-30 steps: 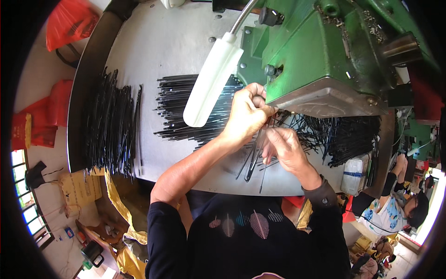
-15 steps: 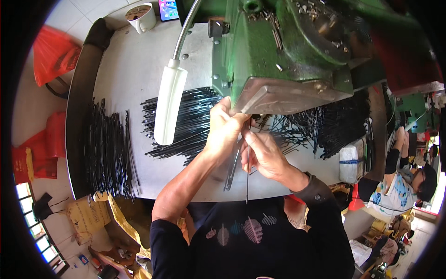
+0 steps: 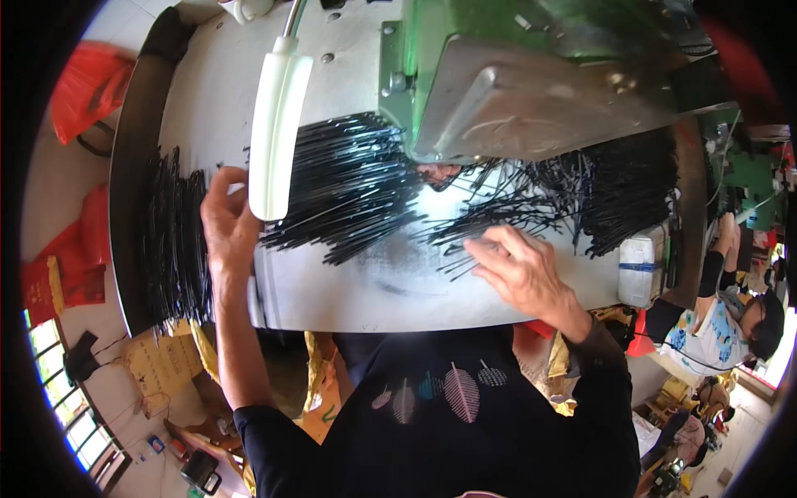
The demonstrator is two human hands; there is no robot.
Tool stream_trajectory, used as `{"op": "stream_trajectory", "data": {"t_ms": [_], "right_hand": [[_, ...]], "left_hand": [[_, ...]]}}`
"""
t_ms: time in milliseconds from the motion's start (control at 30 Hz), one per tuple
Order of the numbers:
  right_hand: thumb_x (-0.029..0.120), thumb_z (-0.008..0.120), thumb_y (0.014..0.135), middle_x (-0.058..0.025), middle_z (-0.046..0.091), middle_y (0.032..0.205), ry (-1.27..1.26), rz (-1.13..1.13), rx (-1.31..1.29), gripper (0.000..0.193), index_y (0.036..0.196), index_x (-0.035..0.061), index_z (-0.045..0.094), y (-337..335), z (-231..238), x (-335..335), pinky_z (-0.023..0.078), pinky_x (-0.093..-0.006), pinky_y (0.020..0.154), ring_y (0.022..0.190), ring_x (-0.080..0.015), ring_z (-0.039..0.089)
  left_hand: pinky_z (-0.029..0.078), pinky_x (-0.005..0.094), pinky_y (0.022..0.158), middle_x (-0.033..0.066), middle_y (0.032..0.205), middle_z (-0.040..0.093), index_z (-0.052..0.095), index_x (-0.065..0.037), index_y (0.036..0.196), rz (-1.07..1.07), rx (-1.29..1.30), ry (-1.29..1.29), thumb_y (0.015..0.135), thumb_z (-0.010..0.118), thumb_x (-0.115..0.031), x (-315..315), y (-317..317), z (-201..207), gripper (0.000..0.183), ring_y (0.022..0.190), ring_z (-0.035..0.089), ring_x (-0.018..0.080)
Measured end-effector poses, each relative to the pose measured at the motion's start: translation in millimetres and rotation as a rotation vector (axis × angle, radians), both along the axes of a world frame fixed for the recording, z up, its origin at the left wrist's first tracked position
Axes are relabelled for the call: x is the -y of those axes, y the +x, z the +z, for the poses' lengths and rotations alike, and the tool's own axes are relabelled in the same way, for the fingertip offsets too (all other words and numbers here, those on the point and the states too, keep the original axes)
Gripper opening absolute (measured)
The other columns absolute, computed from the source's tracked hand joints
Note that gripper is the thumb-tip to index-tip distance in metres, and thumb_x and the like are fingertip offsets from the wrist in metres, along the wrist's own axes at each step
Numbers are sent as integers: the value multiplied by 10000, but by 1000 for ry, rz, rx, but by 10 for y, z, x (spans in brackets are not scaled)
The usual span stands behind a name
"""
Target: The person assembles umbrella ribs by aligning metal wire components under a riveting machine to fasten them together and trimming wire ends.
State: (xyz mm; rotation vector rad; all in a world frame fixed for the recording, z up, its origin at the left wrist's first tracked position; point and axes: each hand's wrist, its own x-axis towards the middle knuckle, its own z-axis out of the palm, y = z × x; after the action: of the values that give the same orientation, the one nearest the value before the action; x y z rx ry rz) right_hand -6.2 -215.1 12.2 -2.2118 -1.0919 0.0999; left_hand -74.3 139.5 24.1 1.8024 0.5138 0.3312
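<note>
Black-sleeved right hand [image 3: 523,270]: fingers loosely bent, partly apart, tips beside loose black rods [image 3: 490,217]; cannot tell if any is gripped. Left hand [image 3: 231,212]: fingers half curled, beside left bundle [image 3: 176,249]; hold unclear. Between hands: middle bundle [image 3: 357,166] on counter [image 3: 332,299]. Right of left hand: white lamp [image 3: 281,133]. Above right hand: green machine [image 3: 531,100]. Below-left of left hand: carton [image 3: 166,361], print too small to read.

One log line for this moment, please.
left hand: beside left-side black rods, grip unclear | right hand: by loose black rods, grip unclear | green machine: ahead
</note>
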Motion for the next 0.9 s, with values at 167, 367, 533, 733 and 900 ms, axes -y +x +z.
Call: {"op": "stream_trajectory", "data": {"t_ms": [167,367,533,733,900], "right_hand": [[39,716,672,-31,559,747,42,-5,269,148,795,66,639,285,-258,-151,479,-307,517,631,-190,579],[28,707,682,-36,568,747,54,-23,331,152,803,69,625,332,-268,-231,482,-317,541,653,-207,588],[27,701,694,-49,577,733,64,-29,396,178,853,51,626,349,-235,-236,486,-319,542,629,-213,598],[16,695,712,-56,576,702,19,-46,354,211,915,32,639,307,-163,-249,482,-317,529,602,-220,594],[1,667,743,-64,574,688,27,-81,272,191,931,15,639,286,-22,-219,480,-314,524,596,-227,590]], "left_hand": [[411,428,762,113,935,603,620,-75,1003,58,-221,1219,717,700,-62,103,-266,91,297,895,538,301],[409,398,694,82,792,580,633,-43,798,-297,-45,753,681,730,-54,1016,-325,-218,152,769,534,288],[367,410,703,66,758,514,603,-52,834,-265,54,987,700,689,-49,1063,-276,-401,160,738,484,277],[356,391,713,70,765,524,607,-44,833,-241,71,928,715,668,-14,1052,-344,-315,136,743,483,274],[406,379,643,87,750,560,594,-21,823,-292,82,779,739,656,16,1054,-343,-123,110,706,519,283]]}}
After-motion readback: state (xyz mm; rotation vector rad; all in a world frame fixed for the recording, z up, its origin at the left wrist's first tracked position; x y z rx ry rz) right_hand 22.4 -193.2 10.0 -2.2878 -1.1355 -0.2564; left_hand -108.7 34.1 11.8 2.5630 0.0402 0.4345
